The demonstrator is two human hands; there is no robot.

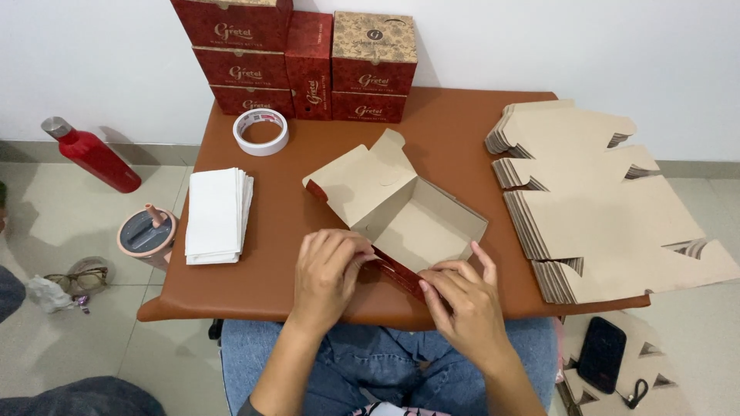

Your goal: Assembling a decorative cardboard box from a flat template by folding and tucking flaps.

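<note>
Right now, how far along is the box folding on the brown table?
Done: several finished red boxes stand stacked at the wall. In hand: one open box, lid flap still up, with the left hand and right hand pressing its near red wall. Left: a thick stack of flat cardboard blanks on the right, unfolded. The white tape roll and white sheets lie untouched.

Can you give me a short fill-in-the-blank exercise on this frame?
1. Both hands, left hand and right hand, press the near wall of the half-folded ____ box.
2. The tape roll lies in front of the stacked ____ boxes.
3. The flat box blanks are piled on the table's ____ side.

Missing: cardboard; red; right
</note>
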